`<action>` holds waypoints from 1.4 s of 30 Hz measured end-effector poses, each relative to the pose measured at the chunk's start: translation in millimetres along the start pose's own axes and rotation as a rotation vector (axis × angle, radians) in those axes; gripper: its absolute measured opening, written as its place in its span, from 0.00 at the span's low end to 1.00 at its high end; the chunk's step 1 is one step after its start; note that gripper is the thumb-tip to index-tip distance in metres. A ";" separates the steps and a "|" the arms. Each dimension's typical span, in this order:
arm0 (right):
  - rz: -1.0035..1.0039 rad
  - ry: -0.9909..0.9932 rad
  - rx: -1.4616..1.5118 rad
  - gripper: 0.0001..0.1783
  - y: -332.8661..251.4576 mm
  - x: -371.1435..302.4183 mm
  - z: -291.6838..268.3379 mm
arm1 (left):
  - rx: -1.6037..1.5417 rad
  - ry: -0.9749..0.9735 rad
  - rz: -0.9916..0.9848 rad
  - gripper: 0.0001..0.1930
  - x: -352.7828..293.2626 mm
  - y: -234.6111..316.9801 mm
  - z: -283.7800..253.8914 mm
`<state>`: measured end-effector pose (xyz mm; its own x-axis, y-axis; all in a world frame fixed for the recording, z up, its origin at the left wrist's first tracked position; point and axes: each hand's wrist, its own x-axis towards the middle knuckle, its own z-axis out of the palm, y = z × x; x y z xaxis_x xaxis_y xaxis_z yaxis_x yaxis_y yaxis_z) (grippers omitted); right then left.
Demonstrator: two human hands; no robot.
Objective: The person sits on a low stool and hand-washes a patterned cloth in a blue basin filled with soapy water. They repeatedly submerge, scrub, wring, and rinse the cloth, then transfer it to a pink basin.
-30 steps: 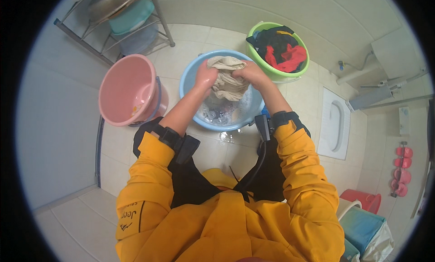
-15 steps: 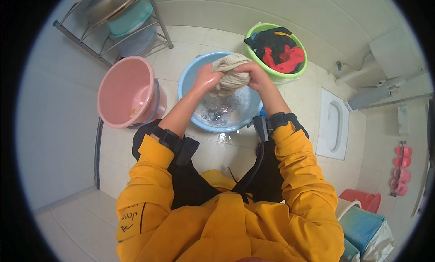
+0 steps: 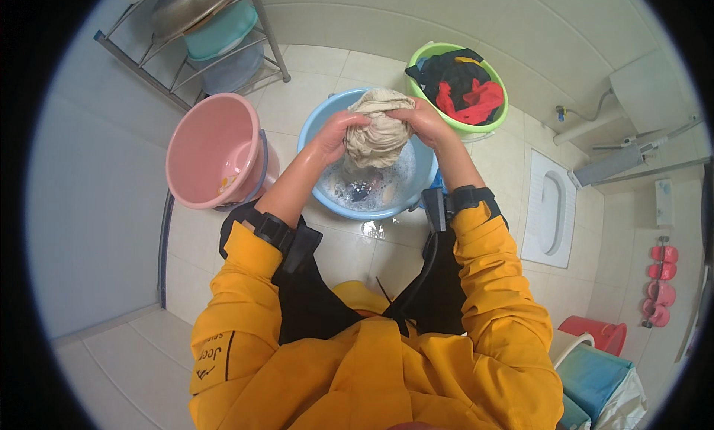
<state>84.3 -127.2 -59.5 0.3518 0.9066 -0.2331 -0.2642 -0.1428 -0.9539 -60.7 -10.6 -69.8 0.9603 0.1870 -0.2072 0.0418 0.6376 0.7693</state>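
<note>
Bunched up between my two hands is a wet, off-white piece of cloth (image 3: 379, 132), held above a light blue basin (image 3: 316, 125). My left hand (image 3: 339, 135) grips its left side, thumb on top, and my right hand (image 3: 422, 122) closes on its right side the same way. Soapy water (image 3: 372, 188) with foam and bubbles fills the part of the basin nearest me. Something dark shows in that water, too blurred to name. What kind of garment or cloth I hold cannot be made out.
A pink bucket (image 3: 216, 151) stands left of the basin, a green bucket of dark and red clothes (image 3: 468, 91) behind it to the right. A metal rack (image 3: 141, 65) with basins is at the far left. At right are a squat toilet (image 3: 549, 207) and a red bucket (image 3: 595, 333).
The bunched cloth has spread into a fuller, rounder ball and hangs slightly lower. Both hands still grip it at its sides. The whole view has shifted a little.
</note>
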 end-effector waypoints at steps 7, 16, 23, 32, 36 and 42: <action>-0.013 0.125 0.174 0.15 0.9 1.0 3.8 | 0.394 0.213 -0.016 0.19 -0.2 -3.0 20.4; -0.086 0.433 -0.650 0.16 1.6 8.4 6.9 | 0.251 0.369 0.201 0.17 9.5 -14.7 10.0; -0.090 0.139 -0.073 0.17 6.5 5.1 1.8 | 0.826 0.477 0.143 0.19 12.2 -11.1 5.1; 0.019 -0.109 0.295 0.21 -11.4 -8.1 0.3 | 0.419 0.318 0.161 0.17 7.7 -11.1 7.0; 0.043 -0.120 0.210 0.19 -3.8 -2.5 -5.6 | 0.205 0.121 0.048 0.19 -1.5 -7.0 6.9; 0.018 0.088 0.104 0.17 10.2 7.8 4.6 | -0.250 -0.073 -0.151 0.21 -7.2 -0.1 7.7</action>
<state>80.2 -119.8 -70.2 0.4219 0.8654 -0.2704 -0.3613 -0.1131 -0.9256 -65.5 -17.8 -63.6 0.9660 0.0273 -0.2572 0.1255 0.8200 0.5584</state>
